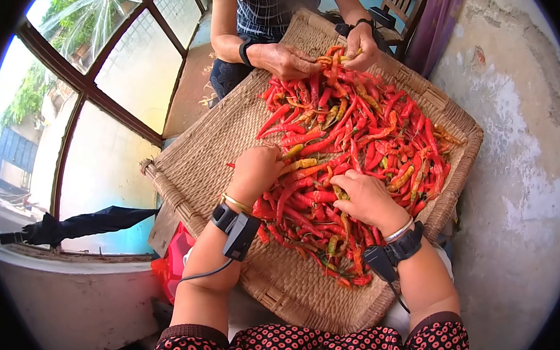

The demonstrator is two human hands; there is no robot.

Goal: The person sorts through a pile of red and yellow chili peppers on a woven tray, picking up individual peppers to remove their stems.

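Observation:
A large woven tray (198,151) bears a heap of red chili peppers (303,208), with some yellow, orange and greenish ones among them. My left hand (256,173) is closed at the left edge of the heap; a red tip pokes out on its left side and a yellowish pepper shows at its right. Over the middle of the heap, my right hand (367,196) has bent fingers around a yellow-green pepper (341,193). Its fingertips touch the peppers, and part of its grip is hidden.
Across the tray, another person (274,11) holds peppers in both hands at the far edge. Windows (133,63) and a folded black umbrella (91,226) are on the left. A worn wall (512,157) stands right, a wooden chair (402,15) behind. A red bag (175,258) lies below left.

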